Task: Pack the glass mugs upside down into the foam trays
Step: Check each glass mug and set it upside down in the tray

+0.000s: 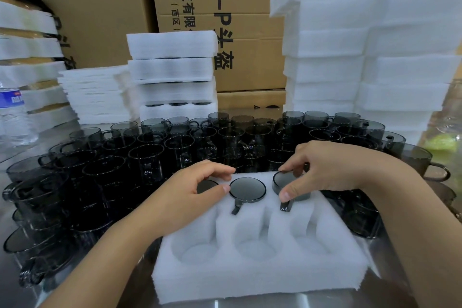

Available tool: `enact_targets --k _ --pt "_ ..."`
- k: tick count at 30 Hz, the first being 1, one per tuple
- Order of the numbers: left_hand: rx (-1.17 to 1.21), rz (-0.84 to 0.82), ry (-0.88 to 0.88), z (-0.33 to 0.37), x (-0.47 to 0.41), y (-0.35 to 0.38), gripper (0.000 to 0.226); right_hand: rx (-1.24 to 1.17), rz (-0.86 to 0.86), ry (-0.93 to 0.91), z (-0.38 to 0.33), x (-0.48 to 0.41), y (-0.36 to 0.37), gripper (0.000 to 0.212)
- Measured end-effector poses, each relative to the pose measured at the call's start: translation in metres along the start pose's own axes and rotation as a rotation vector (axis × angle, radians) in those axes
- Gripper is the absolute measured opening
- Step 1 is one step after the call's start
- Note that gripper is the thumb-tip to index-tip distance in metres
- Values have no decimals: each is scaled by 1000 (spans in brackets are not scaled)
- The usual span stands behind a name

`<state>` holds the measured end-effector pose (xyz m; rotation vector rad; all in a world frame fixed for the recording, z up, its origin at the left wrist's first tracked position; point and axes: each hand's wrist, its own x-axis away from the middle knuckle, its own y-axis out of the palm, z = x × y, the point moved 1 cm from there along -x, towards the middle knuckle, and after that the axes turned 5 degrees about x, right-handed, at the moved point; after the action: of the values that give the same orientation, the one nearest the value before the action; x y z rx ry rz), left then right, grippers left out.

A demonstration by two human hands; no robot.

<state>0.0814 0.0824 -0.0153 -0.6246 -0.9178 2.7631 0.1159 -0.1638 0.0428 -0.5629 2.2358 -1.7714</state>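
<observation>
A white foam tray (260, 272) lies in front of me with two rows of three pockets. The near row's pockets (252, 237) hold nothing. In the far row, three smoked-glass mugs stand upside down. My left hand (190, 197) curls over the far-left mug (206, 185), thumb and fingers around its base. The middle mug (247, 189) sits seated, its handle pointing toward me. My right hand (322, 170) pinches the base of the far-right mug (285, 182), which stands a little proud of the foam.
Several loose dark glass mugs (150, 155) crowd the metal table behind and left of the tray, more at the right (420, 157). Stacks of foam trays (172, 72) (350, 57) stand behind, before cardboard boxes (240, 7). A water bottle (13, 112) is at the left.
</observation>
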Motion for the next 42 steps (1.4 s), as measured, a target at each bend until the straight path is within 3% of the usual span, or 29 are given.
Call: enact_targets --k 14,42 --pt "22 7 2 -3 -1 1 25 40 -17 26 -2 -5 4 79" --pt "49 28 28 -4 -1 1 22 79 -33 62 -9 3 3 76"
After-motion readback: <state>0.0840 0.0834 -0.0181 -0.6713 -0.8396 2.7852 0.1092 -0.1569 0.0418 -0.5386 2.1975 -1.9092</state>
